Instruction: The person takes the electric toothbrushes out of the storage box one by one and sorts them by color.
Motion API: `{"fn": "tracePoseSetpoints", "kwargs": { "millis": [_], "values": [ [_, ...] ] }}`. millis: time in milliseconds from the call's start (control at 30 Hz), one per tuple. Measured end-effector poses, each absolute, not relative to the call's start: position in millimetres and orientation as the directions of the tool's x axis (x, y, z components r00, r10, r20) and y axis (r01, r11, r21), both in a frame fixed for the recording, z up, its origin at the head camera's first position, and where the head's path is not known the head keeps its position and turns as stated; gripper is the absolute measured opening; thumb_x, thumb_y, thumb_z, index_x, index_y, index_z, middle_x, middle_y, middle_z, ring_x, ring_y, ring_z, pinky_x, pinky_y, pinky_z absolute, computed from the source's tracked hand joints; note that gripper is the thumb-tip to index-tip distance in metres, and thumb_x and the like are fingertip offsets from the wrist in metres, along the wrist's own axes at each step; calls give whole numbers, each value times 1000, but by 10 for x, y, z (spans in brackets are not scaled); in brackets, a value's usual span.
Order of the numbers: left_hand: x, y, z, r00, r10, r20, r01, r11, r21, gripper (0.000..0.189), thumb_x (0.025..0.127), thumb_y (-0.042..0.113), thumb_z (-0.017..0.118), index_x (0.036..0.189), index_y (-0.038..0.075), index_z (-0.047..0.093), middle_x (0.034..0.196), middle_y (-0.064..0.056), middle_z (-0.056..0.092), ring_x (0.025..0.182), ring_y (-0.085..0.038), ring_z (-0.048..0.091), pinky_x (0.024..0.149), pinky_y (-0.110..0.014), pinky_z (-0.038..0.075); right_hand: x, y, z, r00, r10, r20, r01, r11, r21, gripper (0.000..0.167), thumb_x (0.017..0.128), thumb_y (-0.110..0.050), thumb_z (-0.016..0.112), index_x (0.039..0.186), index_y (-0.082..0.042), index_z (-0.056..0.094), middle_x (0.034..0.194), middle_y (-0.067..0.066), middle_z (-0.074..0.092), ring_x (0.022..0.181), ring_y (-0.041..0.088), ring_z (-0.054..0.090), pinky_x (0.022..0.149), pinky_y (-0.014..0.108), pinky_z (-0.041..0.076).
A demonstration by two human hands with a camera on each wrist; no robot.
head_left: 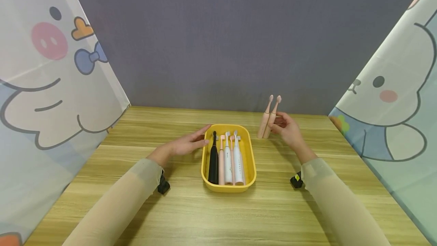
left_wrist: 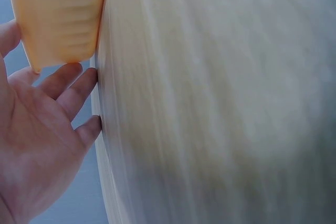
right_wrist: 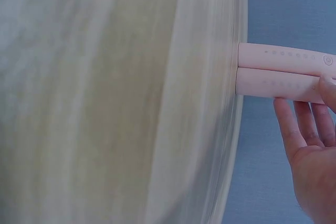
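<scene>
Pink toothbrushes (head_left: pixel 263 125), two up so far by my reading, stand on the counter (head_left: pixel 191 215), my right hand (head_left: pixel 288 131) pinching the nearer one; the other brushes (head_left: pixel 227 164), not yet upright, lie in the yellow tray (head_left: pixel 228 188) my left hand (head_left: pixel 184 144) touches with fingers extended.

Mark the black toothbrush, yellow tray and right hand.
Black toothbrush (head_left: pixel 213 165): head view, on its handle.
Yellow tray (head_left: pixel 228 189): head view, on its near wall.
Right hand (right_wrist: pixel 316 166): right wrist view, on the palm.
</scene>
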State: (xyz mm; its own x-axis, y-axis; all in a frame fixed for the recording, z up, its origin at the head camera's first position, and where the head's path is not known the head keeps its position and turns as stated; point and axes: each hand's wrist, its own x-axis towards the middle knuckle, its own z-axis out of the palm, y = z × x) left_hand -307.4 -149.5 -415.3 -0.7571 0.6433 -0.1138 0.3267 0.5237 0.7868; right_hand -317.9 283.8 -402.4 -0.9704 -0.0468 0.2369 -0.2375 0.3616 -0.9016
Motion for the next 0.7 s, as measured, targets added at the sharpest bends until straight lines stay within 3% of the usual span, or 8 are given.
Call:
{"fn": "tracePoseSetpoints", "kwargs": {
  "millis": [300,700],
  "values": [
    [-3083,-1502,-4162,-762,636,-118,323,532,783,77,114,59,47,176,46,3,186,-8,12,168,-39,28,135,-65,25,-3178,2837,-4023,-971,-37,234,-230,387,-893,62,105,-4,74,159,6,46,144,35,61,105,4,67,85,14,61],
    [-3080,-1503,-4176,-754,649,-107,332,516,790,80,116,57,46,179,34,3,186,-13,11,168,-43,25,135,-67,24,-3167,2887,-4021,-974,-31,226,-217,429,-877,65,105,-11,77,161,1,48,149,29,61,112,3,64,90,9,56]
  ]
}}
